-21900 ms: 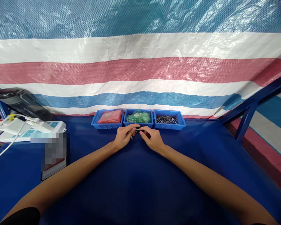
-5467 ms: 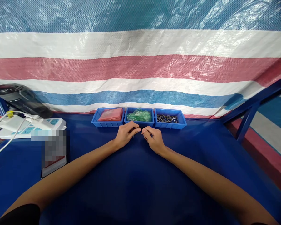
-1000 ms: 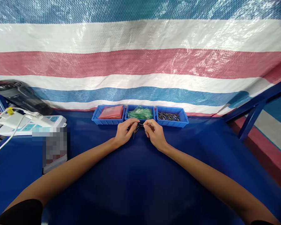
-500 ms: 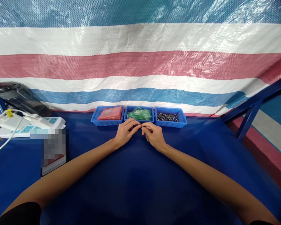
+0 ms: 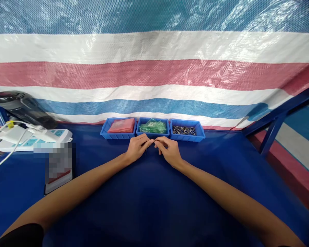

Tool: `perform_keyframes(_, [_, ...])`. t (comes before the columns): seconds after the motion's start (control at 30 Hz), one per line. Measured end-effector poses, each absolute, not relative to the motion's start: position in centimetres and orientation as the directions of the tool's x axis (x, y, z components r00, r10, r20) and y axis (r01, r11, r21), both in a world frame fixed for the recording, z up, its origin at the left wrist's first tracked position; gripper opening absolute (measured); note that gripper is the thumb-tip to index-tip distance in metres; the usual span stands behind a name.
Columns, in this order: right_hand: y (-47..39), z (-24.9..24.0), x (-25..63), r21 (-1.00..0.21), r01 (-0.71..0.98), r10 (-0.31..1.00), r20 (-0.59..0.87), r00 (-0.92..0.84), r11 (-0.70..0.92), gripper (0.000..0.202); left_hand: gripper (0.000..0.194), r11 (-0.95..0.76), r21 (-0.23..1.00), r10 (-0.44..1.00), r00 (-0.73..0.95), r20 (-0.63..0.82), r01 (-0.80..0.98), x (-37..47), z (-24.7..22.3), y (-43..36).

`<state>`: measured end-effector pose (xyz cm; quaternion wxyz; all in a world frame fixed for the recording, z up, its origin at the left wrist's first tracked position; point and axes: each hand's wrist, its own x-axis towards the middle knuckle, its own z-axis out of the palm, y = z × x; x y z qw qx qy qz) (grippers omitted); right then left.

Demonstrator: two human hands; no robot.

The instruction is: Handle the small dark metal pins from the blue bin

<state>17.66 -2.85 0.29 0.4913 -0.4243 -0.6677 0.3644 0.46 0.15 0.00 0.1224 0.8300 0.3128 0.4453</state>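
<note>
Fingertip to fingertip, my left hand and my right hand meet just in front of three small blue bins. Both are closed in a pinch. What they grip is too small to make out, though a thin dark strand hangs below the left fingers. Right behind the hands, the middle bin holds crumpled green plastic bags. Flat red plastic bags lie in the left bin. The right bin contains many small metal screw-like pieces.
A white power strip with plugs and cables sits at the left, near a dark bottle. A partly blurred phone-like object lies beside my left forearm. A striped sheet hangs behind the blue table; a blue frame stands right.
The fingertips have shifted slightly and stay close together. The whole view has tipped a little. Nothing in the bins has visibly changed.
</note>
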Motion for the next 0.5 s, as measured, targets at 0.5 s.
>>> perform_keyframes(0.5, [-2.81,0.02,17.86,-0.860,0.319,0.916,0.358,-0.179,0.398,0.042,0.018,-0.751,0.507,0.654,0.370,0.660,0.423,0.55,0.15,-0.09])
